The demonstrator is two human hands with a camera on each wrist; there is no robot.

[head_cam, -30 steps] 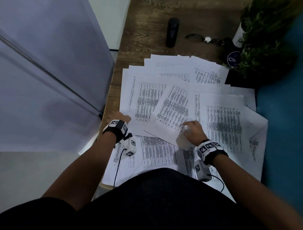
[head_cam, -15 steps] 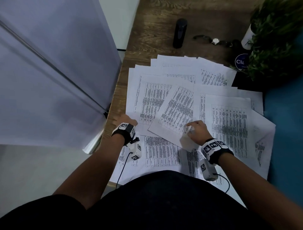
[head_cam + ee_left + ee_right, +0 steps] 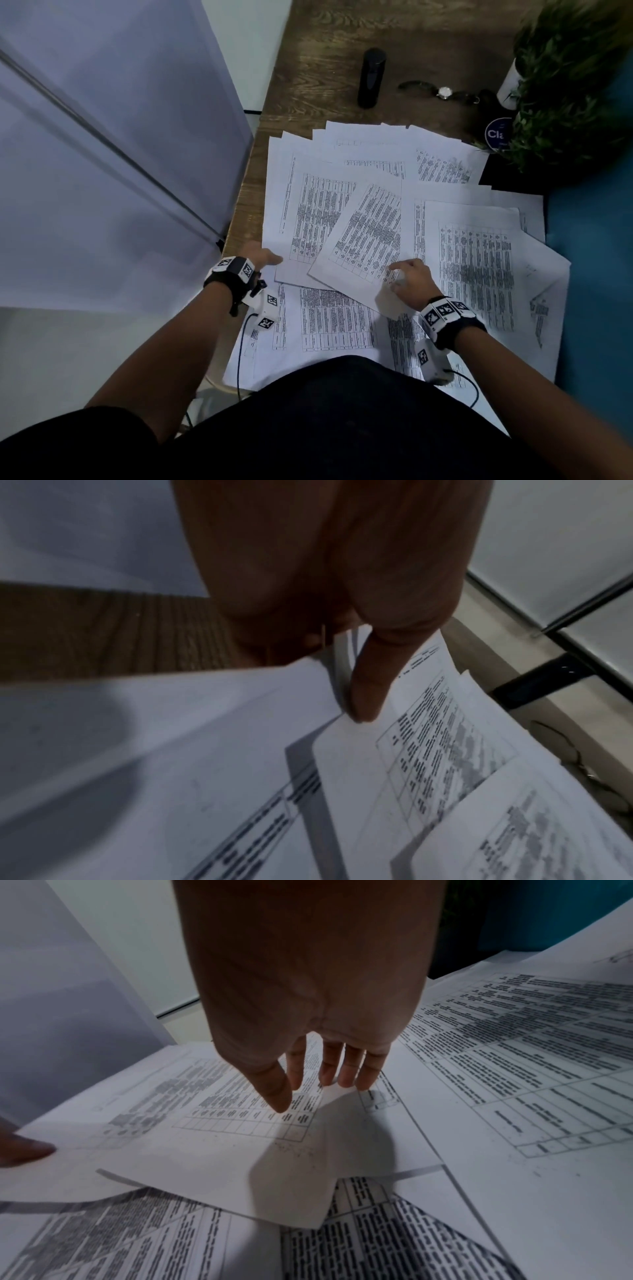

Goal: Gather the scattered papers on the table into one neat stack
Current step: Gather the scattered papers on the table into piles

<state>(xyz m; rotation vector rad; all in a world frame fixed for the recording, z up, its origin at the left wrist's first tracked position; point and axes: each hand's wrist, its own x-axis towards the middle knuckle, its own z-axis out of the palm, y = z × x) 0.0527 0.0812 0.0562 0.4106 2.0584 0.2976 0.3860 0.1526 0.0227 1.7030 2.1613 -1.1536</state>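
Observation:
Several printed white papers (image 3: 472,260) lie fanned and overlapping across the near half of the wooden table (image 3: 325,68). One tilted sheet (image 3: 366,233) lies on top in the middle. My left hand (image 3: 265,257) is at the papers' left edge. In the left wrist view its thumb (image 3: 366,693) lies on a sheet, with the fingers curled beneath the sheet edges. My right hand (image 3: 404,274) rests on the tilted sheet's (image 3: 205,1150) near right corner. Its nearly straight fingertips (image 3: 342,1080) press down on the paper.
A black cylinder (image 3: 371,78), a wristwatch (image 3: 444,92) and a potted plant (image 3: 565,85) stand beyond the papers at the table's back. A white panel (image 3: 120,154) runs close along the table's left edge (image 3: 239,212). A blue surface (image 3: 596,274) borders the right.
The head view has shifted a little. My left hand has slid slightly further onto the left sheets. My right hand stays on the tilted sheet.

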